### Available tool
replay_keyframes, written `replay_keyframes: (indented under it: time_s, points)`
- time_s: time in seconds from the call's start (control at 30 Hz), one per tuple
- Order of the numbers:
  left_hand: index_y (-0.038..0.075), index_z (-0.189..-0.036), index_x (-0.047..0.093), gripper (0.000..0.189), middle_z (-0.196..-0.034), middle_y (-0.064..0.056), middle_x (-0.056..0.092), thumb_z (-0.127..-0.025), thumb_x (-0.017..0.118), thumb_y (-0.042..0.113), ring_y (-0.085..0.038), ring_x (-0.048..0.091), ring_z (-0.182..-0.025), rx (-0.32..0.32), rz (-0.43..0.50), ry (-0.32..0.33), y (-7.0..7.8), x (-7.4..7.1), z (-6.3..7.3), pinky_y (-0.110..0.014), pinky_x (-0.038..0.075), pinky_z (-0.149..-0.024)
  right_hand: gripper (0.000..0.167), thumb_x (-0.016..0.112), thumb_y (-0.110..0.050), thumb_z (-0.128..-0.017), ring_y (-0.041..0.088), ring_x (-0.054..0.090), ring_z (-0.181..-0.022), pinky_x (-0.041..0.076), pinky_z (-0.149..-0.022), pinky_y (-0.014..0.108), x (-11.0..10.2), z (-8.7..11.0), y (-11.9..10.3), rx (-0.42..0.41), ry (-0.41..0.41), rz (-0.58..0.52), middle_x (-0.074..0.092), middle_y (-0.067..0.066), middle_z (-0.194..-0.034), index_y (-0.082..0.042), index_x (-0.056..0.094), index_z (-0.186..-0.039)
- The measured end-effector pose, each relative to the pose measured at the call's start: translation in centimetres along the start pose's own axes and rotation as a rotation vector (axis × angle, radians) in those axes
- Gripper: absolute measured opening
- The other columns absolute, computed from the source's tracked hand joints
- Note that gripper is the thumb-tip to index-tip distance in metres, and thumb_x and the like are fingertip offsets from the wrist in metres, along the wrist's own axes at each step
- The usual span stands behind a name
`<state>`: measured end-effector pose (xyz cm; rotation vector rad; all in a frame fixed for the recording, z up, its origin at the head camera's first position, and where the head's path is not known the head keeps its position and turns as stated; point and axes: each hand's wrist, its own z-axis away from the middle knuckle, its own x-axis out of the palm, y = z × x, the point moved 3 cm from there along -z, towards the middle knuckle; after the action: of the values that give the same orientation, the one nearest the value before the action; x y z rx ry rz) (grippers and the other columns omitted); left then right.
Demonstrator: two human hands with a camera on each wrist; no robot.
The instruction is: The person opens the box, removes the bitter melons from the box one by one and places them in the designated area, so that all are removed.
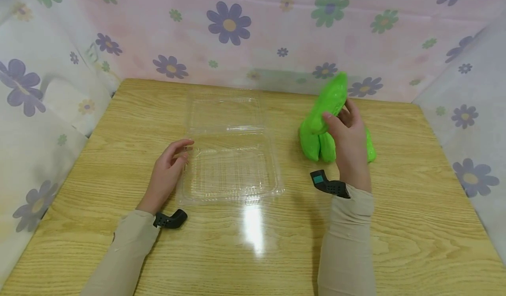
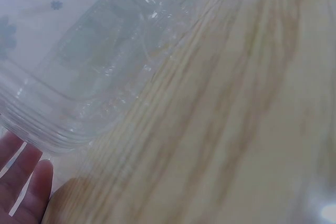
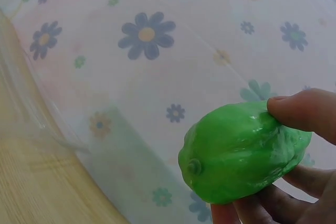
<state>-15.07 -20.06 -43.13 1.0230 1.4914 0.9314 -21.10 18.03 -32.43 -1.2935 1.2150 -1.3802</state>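
Observation:
My right hand [image 1: 349,140] pinches a glossy, bright green, ribbed vegetable-like piece [image 1: 330,102] between thumb and fingers, raised and tilted. In the right wrist view, a small round nub marks the end of that green piece [image 3: 236,153]. Below and beside the hand, more green pieces [image 1: 309,142] of the same look lie on the table, partly hidden by it. To the left sits a clear plastic clamshell box [image 1: 274,173], its lid [image 1: 225,113] folded back. At the box's left edge rests my left hand [image 1: 168,171], fingers loosely extended; whether they touch it, I cannot tell.
The wooden table [image 1: 411,225] carries the box and the green pieces. A flowered cloth [image 1: 272,28] hangs behind it and at both sides. Black wrist cameras, one of them the left camera [image 1: 171,219], sit on both sleeved wrists.

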Motion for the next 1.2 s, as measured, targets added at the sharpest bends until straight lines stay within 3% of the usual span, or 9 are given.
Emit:
replay_keyframes:
  time_s: [0.3,0.67,0.97,1.2]
  points:
    - [0.024,-0.121,0.053,0.031,-0.121,0.010,0.050,-0.092,0.047,0.015,-0.014,0.048,-0.106,-0.006,-0.001,0.001,0.0,0.0,0.0,-0.022,0.044,-0.076,0.054,0.063,-0.015,-0.083,0.022,0.042,-0.115,0.042,-0.084,0.027,-2.2,-0.4,0.0,-0.035,0.068,-0.095,0.041,0.010,-0.130,-0.020,0.042,-0.132]
    - [0.020,-0.122,0.052,0.030,-0.121,0.007,0.051,-0.092,0.047,0.015,-0.015,0.048,-0.107,0.001,0.010,0.000,0.0,-0.1,0.1,-0.022,0.044,-0.076,0.053,0.063,-0.016,-0.083,0.020,0.042,-0.115,0.040,-0.087,0.028,-4.5,-0.5,0.5,-0.005,0.151,-0.103,0.038,0.007,-0.132,-0.021,0.043,-0.132]
    - [0.020,-0.123,0.052,0.031,-0.121,0.007,0.051,-0.093,0.047,0.014,-0.010,0.047,-0.108,-0.008,0.016,-0.005,0.2,0.0,0.1,-0.023,0.043,-0.079,0.051,0.061,-0.011,-0.084,0.019,0.042,-0.117,0.039,-0.090,0.028,-6.6,-0.8,0.8,-0.042,0.236,-0.246,0.041,0.007,-0.132,-0.018,0.045,-0.132]
    - [0.020,-0.123,0.052,0.031,-0.121,0.007,0.051,-0.093,0.046,0.015,-0.011,0.047,-0.109,-0.013,0.009,-0.006,0.1,0.0,0.0,-0.023,0.042,-0.080,0.049,0.060,-0.010,-0.084,0.017,0.042,-0.116,0.039,-0.090,0.028,-7.8,-0.8,0.9,-0.054,0.317,-0.269,0.042,0.005,-0.131,-0.018,0.046,-0.131]
